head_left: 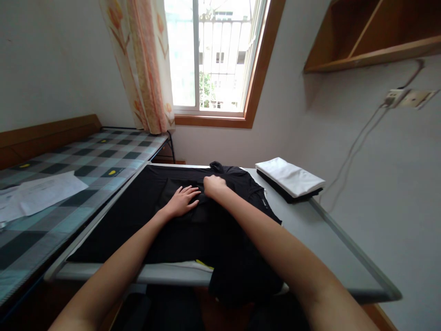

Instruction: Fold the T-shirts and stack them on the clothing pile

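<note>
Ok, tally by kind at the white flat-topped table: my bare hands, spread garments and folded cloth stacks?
Bare left hand and right hand: 2
Spread black fabric garment: 1
Folded white-over-black cloth stack: 1
Total: 4

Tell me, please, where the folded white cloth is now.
In the head view, the folded white cloth lies on folded black cloth, to the right of the black shirt on the table.
</note>
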A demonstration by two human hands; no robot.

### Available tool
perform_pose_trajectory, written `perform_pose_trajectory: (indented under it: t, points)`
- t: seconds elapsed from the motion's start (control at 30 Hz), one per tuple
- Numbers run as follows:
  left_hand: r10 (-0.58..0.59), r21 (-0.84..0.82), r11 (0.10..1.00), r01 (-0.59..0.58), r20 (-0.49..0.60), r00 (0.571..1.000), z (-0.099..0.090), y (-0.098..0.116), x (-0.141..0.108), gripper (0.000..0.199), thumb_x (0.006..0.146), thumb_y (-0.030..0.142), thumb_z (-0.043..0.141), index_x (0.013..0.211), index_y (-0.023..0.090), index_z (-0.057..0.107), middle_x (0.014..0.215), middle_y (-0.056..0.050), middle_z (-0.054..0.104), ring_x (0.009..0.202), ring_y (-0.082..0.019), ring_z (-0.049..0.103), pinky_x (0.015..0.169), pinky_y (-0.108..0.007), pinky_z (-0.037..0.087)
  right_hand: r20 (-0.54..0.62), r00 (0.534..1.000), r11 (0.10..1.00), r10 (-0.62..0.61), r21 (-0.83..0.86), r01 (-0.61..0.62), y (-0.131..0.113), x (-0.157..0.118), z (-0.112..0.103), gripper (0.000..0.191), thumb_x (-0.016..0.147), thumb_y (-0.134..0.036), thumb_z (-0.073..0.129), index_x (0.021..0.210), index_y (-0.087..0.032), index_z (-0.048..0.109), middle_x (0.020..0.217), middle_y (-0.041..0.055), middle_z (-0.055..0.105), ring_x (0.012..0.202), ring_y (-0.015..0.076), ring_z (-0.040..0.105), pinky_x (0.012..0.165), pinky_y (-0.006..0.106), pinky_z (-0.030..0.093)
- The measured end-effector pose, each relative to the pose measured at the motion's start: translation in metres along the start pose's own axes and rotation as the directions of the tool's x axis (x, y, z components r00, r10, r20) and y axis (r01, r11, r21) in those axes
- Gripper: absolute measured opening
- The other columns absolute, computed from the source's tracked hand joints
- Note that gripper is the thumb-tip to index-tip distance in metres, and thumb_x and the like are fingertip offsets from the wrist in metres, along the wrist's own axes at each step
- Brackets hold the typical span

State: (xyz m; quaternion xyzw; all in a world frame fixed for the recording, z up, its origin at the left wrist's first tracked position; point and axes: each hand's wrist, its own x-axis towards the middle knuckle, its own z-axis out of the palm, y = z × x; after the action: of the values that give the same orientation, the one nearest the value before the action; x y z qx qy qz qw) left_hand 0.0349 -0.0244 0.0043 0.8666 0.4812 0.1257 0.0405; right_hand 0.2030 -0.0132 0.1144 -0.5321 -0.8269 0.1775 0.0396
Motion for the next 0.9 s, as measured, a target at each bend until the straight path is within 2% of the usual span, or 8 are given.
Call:
perform_pose_trajectory:
  t: [0.07, 0.13, 0.2, 0.3, 0.43, 0.6, 0.73, 0.9]
  points:
    - [0.0, 0.008, 1.0, 0.0, 0.003, 1.0, 0.001, -0.001, 0.0, 0.046, 0.094, 0.045, 0.044, 0.136, 0.028, 0.053, 0.148, -0.006, 0.047, 0.141, -0.029, 0.035, 0.116, -0.056, 0.022, 0.144, 0.989, 0.999, 0.038, 0.009, -0.04, -0.008, 0.007, 0.011, 0.051, 0.082, -0.054, 0.065, 0.108, -0.011, 0.071, 0.087, 0.0202, 0.074, 0.078, 0.0315, 0.072, 0.069, 0.043, 0.057]
    - [0.001, 0.015, 1.0, -0.001, 0.006, 1.0, 0.002, -0.001, -0.001, 0.045, 0.094, 0.043, 0.045, 0.136, 0.027, 0.053, 0.149, -0.006, 0.046, 0.141, -0.029, 0.035, 0.116, -0.057, 0.022, 0.185, 0.981, 0.998, 0.066, -0.004, -0.067, -0.004, 0.009, 0.011, 0.05, 0.086, -0.056, 0.058, 0.106, -0.012, 0.07, 0.084, 0.0155, 0.075, 0.069, 0.0251, 0.072, 0.068, 0.037, 0.057]
    - [0.003, 0.014, 1.0, -0.003, -0.003, 1.0, 0.001, 0.001, -0.001, 0.045, 0.095, 0.043, 0.044, 0.136, 0.027, 0.053, 0.149, -0.006, 0.046, 0.141, -0.029, 0.034, 0.116, -0.058, 0.021, 0.037, 0.997, 0.996, 0.073, -0.046, -0.071, 0.01, 0.009, 0.005, 0.043, 0.091, -0.05, 0.052, 0.108, -0.016, 0.07, 0.095, 0.0134, 0.075, 0.076, 0.023, 0.072, 0.074, 0.035, 0.055]
    - [0.038, 0.01, 0.999, -0.038, -0.074, 0.997, -0.005, 0.008, -0.001, 0.042, 0.094, 0.042, 0.047, 0.132, 0.027, 0.057, 0.144, -0.006, 0.05, 0.139, -0.029, 0.035, 0.116, -0.058, 0.02, -0.194, 0.98, 0.991, 0.046, -0.118, -0.07, 0.044, 0.012, -0.004, 0.034, 0.095, -0.037, 0.045, 0.112, -0.019, 0.068, 0.113, 0.0128, 0.071, 0.101, 0.0245, 0.068, 0.086, 0.034, 0.05]
    - [0.181, -0.071, 0.979, -0.193, -0.154, 0.971, -0.019, 0.029, -0.004, 0.036, 0.096, 0.044, 0.047, 0.122, 0.026, 0.063, 0.126, -0.007, 0.059, 0.122, -0.023, 0.049, 0.111, -0.043, 0.033, -0.16, 0.986, 0.986, 0.051, -0.15, -0.075, 0.084, 0.019, 0.002, 0.034, 0.097, -0.033, 0.044, 0.116, -0.017, 0.067, 0.123, 0.0137, 0.066, 0.115, 0.0254, 0.06, 0.094, 0.034, 0.045]
    - [0.363, -0.111, 0.923, -0.368, -0.061, 0.93, -0.028, 0.059, -0.013, 0.043, 0.086, 0.052, 0.06, 0.12, 0.025, 0.065, 0.113, -0.007, 0.059, 0.104, -0.022, 0.054, 0.099, -0.037, 0.041, -0.136, 0.985, 0.983, 0.101, -0.142, -0.121, 0.102, 0.025, 0.029, 0.041, 0.097, -0.044, 0.043, 0.123, -0.02, 0.063, 0.131, 0.0136, 0.06, 0.12, 0.0297, 0.054, 0.096, 0.042, 0.043]
    - [0.425, -0.061, 0.905, -0.422, 0.037, 0.905, -0.029, 0.066, -0.018, 0.045, 0.081, 0.028, 0.063, 0.126, 0.026, 0.061, 0.113, -0.006, 0.058, 0.1, -0.022, 0.054, 0.095, -0.035, 0.042, -0.241, 0.963, 0.979, 0.117, -0.136, -0.153, 0.104, 0.028, 0.045, 0.039, 0.097, -0.045, 0.044, 0.123, -0.022, 0.061, 0.131, 0.0145, 0.056, 0.122, 0.0319, 0.048, 0.098, 0.046, 0.039]
    - [0.427, 0.02, 0.903, -0.43, 0.081, 0.901, -0.038, 0.065, -0.018, 0.046, 0.075, 0.012, 0.058, 0.12, 0.023, 0.062, 0.108, -0.007, 0.057, 0.097, -0.022, 0.055, 0.091, -0.035, 0.044, -0.271, 0.959, 0.989, 0.088, -0.094, -0.117, 0.102, 0.032, 0.044, 0.034, 0.099, -0.039, 0.037, 0.123, -0.022, 0.055, 0.127, 0.0135, 0.059, 0.117, 0.0304, 0.051, 0.095, 0.043, 0.039]
